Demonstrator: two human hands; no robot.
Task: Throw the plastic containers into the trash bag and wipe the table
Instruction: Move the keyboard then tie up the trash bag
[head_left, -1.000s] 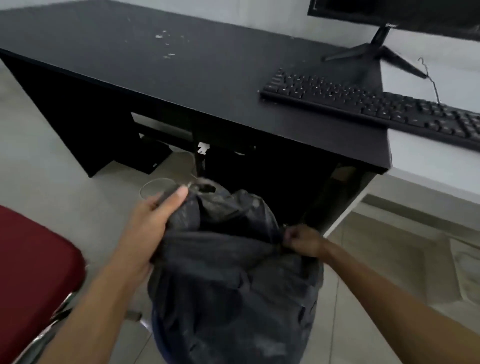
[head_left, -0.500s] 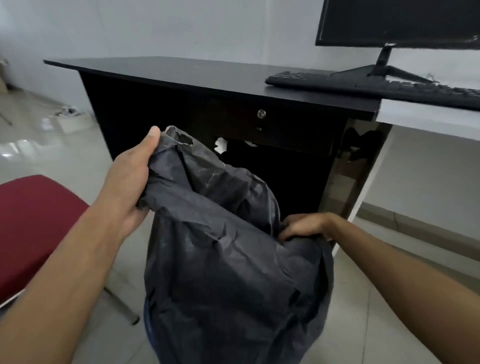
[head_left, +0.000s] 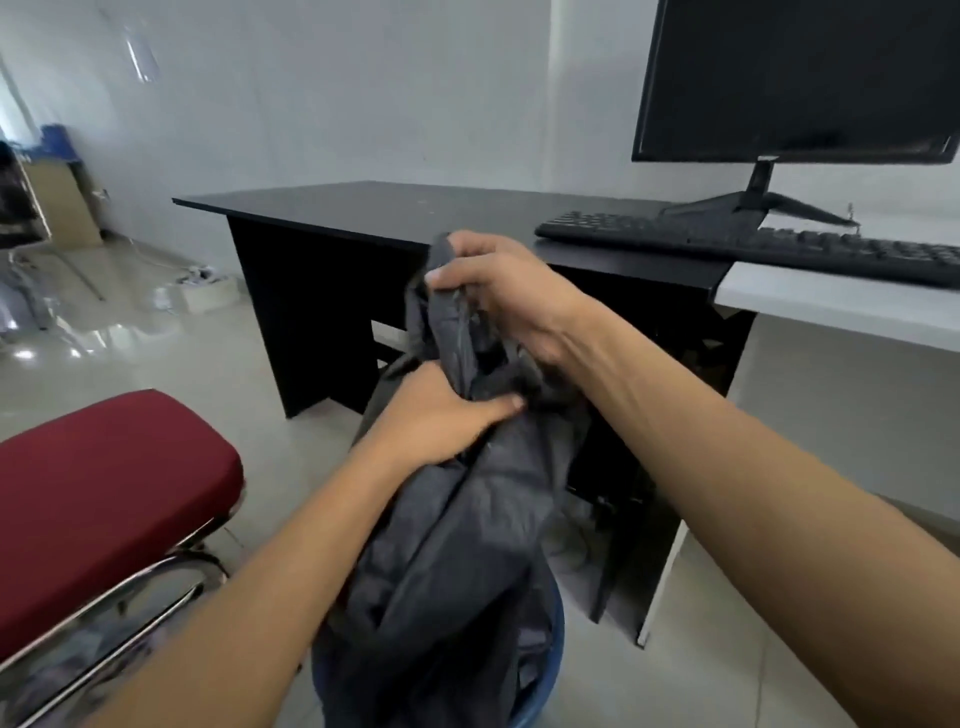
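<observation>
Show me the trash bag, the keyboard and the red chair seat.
trash bag (head_left: 467, 545), head view, crumpled front face
keyboard (head_left: 753, 244), head view, middle rows of keys
red chair seat (head_left: 104, 478), head view, top of the cushion

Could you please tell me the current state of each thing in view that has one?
trash bag: mouth gathered into a closed neck, bottom sitting in the blue bin.
left hand: grips the bag's neck, lower down.
right hand: grips the bag's top end.
black table: faint pale specks on top.
monitor: screen dark.
keyboard: lying flat, untouched.
</observation>
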